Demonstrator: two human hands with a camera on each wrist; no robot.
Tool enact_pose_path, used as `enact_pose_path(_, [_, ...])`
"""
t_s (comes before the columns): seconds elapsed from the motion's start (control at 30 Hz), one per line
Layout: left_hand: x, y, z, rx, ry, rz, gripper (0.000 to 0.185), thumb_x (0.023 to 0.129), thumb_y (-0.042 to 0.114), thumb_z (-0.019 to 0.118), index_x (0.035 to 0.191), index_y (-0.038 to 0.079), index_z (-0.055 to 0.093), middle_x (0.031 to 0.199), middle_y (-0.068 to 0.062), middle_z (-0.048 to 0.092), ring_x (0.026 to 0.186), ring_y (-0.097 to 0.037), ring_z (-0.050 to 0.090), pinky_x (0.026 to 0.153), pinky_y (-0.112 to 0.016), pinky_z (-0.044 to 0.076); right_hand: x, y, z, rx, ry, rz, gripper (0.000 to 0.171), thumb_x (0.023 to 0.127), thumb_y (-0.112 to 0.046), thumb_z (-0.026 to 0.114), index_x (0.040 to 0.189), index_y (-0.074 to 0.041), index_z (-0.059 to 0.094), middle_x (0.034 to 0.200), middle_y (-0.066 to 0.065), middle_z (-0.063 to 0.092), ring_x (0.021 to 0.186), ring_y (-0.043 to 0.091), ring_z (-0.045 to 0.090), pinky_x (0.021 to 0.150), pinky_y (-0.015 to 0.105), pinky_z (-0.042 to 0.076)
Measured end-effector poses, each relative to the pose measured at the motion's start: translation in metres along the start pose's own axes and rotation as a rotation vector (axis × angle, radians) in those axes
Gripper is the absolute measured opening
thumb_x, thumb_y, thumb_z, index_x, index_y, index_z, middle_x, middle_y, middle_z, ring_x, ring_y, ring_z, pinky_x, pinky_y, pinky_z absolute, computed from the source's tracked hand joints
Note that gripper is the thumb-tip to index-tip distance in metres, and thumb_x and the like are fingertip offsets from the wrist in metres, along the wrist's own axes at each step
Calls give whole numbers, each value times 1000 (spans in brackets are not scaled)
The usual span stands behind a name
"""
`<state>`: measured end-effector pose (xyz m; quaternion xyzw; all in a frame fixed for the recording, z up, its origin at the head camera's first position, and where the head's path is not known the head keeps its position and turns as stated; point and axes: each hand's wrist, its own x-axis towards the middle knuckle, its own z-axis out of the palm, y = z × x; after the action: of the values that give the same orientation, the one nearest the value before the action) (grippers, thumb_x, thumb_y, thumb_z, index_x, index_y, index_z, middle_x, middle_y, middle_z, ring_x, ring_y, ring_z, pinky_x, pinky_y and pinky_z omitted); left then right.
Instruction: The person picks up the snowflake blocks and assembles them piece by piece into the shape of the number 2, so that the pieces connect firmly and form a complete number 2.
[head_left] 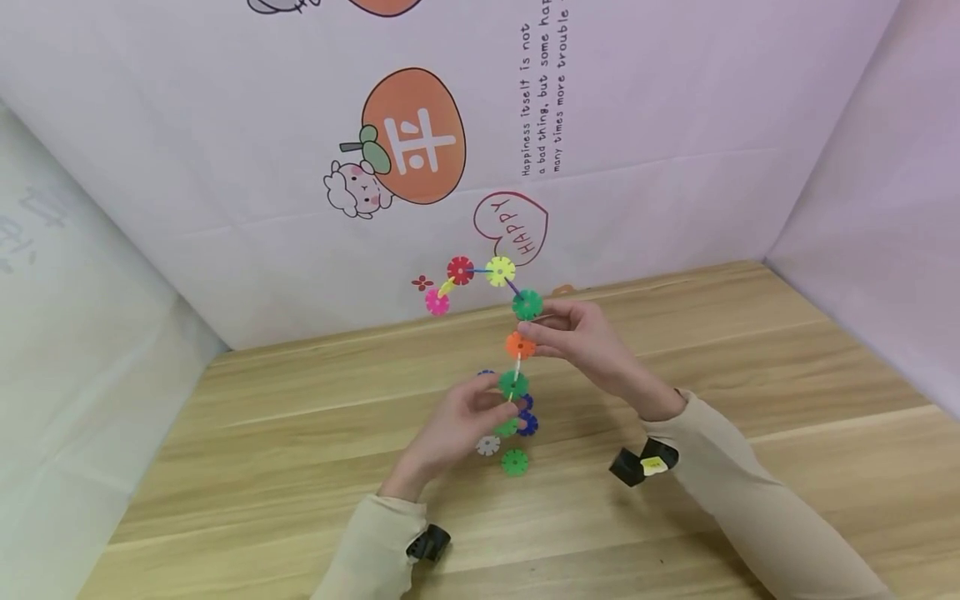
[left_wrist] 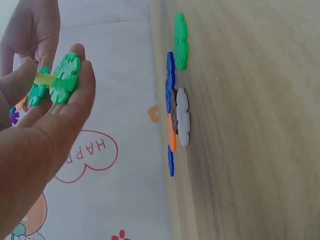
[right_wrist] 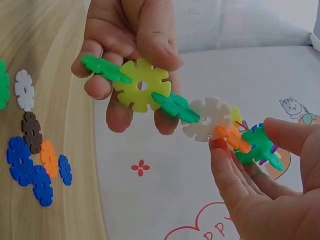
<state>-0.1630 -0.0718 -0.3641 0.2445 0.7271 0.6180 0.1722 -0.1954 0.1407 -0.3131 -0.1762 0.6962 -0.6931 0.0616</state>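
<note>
The wooden bench (head_left: 315, 467) is carrying the work, with a printed cloth backdrop (head_left: 637, 125) standing behind it. Both forearms in beige sleeves are reaching in from the near edge and rising off the surface, so the hands are working in the air. Between them a chain of snowflake discs (head_left: 517, 344) is hanging above the bench, running up from green through orange and green to yellow, red and pink at the top. The right hand (head_left: 592, 342) is raised higher, wrist bent, its fingers (right_wrist: 225, 165) pinching the orange and green discs in the middle of the chain. The left hand (head_left: 457, 425) is sitting lower, palm turned inward, its fingers (left_wrist: 75, 95) curling round the green discs at the chain's bottom end. Below the hands a small pile of loose discs (right_wrist: 35, 155) is lying flat on the bench: blue, orange, brown and white close together, with a single green disc (head_left: 514, 461) just beside them.
</note>
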Motion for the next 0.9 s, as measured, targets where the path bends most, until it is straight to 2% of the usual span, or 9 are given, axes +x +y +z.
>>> enact_pose_path(0.13, [-1,1,-2,-3,-14,7,33,97,11,57,130,8,55,130,-13,56,112,-32,60,91,-38,52,1,1,-1,-15,0,3,31,93,-10,62,118,7,59,105,10,70,95,16,68,86,36,54])
enact_pose_path(0.33, [0,1,-4,-19,-64,0,28,98,9,55,126,7,56,123,-23,58,97,-27,67,87,-36,53,1,1,-1,-35,-17,6,32,93,-11,64,118,7,59,106,12,70,95,18,68,85,37,55])
enact_pose_path(0.43, [0,0,-4,-22,-76,4,25,98,8,55,122,6,57,121,-24,58,97,-27,67,87,-36,53,2,2,-2,-57,-23,2,32,92,-12,64,118,6,59,106,12,69,94,18,67,85,39,55])
enact_pose_path(0.53, [1,0,-4,-10,-74,10,21,98,8,55,119,5,58,121,-24,57,98,-29,66,88,-37,53,2,3,-2,-87,-23,-5,32,92,-13,64,119,4,60,106,12,69,95,19,67,86,43,54])
enact_pose_path(0.67, [1,0,-4,3,-60,16,23,98,10,54,121,5,57,125,-20,55,102,-27,65,90,-37,52,2,3,-1,-86,-12,-26,31,92,-13,64,118,4,60,105,12,69,95,19,67,85,41,55])
enact_pose_path(0.8, [0,1,-3,-18,-29,7,28,99,14,53,126,7,56,130,-13,55,112,-32,60,92,-37,51,1,1,0,-45,43,-24,32,92,-13,64,118,5,59,106,12,69,93,18,68,83,37,55])
enact_pose_path(0.9, [0,2,-3,-46,-13,-10,32,100,16,52,131,8,54,131,-13,56,115,-39,57,91,-37,51,1,0,1,-32,76,-10,33,92,-13,65,119,6,59,108,14,68,93,16,68,84,36,55])
